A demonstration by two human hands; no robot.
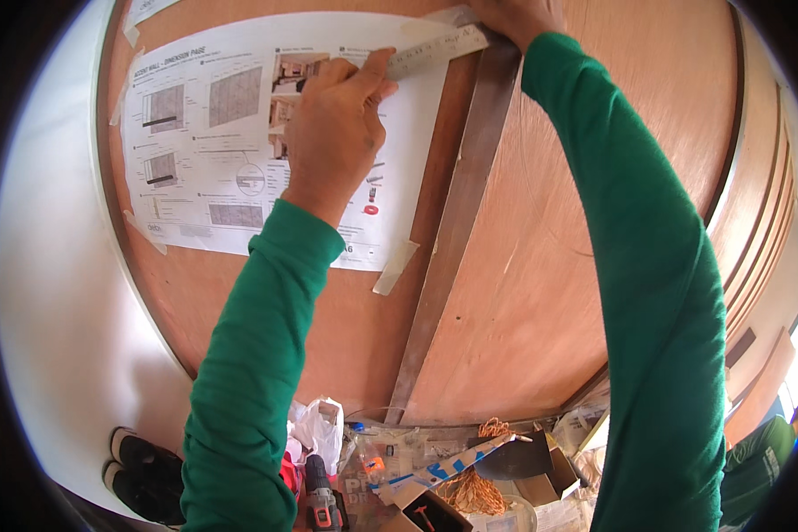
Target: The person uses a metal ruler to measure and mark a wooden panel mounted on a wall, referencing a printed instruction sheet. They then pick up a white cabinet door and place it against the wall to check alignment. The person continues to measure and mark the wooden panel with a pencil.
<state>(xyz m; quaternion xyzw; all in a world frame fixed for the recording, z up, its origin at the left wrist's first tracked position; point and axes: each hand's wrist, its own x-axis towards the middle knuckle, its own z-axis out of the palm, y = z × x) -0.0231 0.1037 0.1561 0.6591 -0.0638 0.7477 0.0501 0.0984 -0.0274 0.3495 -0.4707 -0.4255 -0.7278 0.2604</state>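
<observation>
Green cuffs lead up to both bare hands, raised at a reddish-brown plywood panel [523, 293], where a flat, pale strip with dark marks along it [439, 50] slants across the upper right corner of a large white printed sheet [239, 191]. From where I stand, the left hand [337, 124] has its grip closed, thumb and forefinger pinching the strip's lower end; the right hand [521, 19] is at the strip's upper end, partly cut off above, so I cannot tell how far its grip is closed. A long, dark brown upright batten [472, 186] runs down the panel from there, beside the taped sheet. On the floor below are a black-and-red power drill [324, 501], a white plastic bag [321, 430] and a tangle of orange string [474, 493]
</observation>
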